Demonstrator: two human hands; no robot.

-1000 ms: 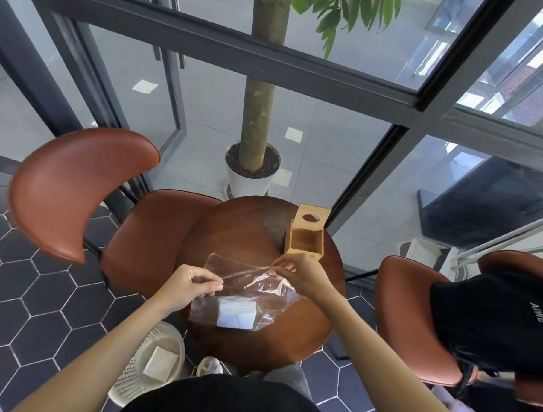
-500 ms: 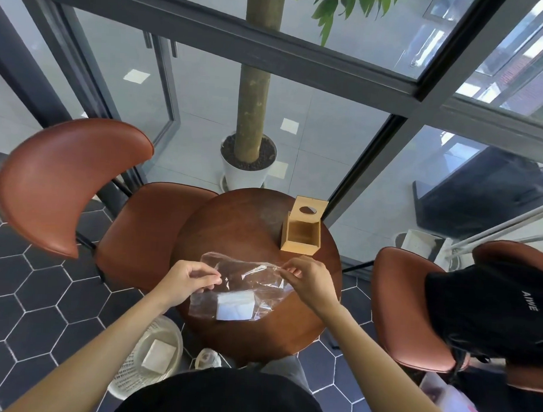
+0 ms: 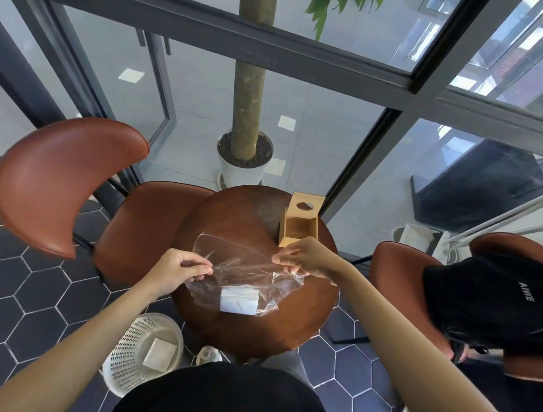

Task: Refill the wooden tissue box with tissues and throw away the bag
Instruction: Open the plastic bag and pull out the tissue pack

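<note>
A clear plastic bag (image 3: 245,267) lies on the round dark wooden table (image 3: 246,329), with a white stack of tissues (image 3: 239,300) inside its near end. My left hand (image 3: 177,270) pinches the bag's left edge and my right hand (image 3: 305,257) pinches its right edge, stretching the mouth between them. The wooden tissue box (image 3: 299,227) stands at the table's far right, just beyond my right hand, its lid with a round hole tipped up and its inside bare.
A white mesh waste basket (image 3: 133,352) with a pale square item inside stands on the floor at the near left. Brown chairs flank the table (image 3: 56,177) (image 3: 397,292); a black garment (image 3: 489,308) lies on the right one. A potted tree (image 3: 244,161) stands behind glass.
My hands have drawn slightly farther apart, pulling the bag's mouth tighter. The tissues stay inside the bag. The view has tilted a little.
</note>
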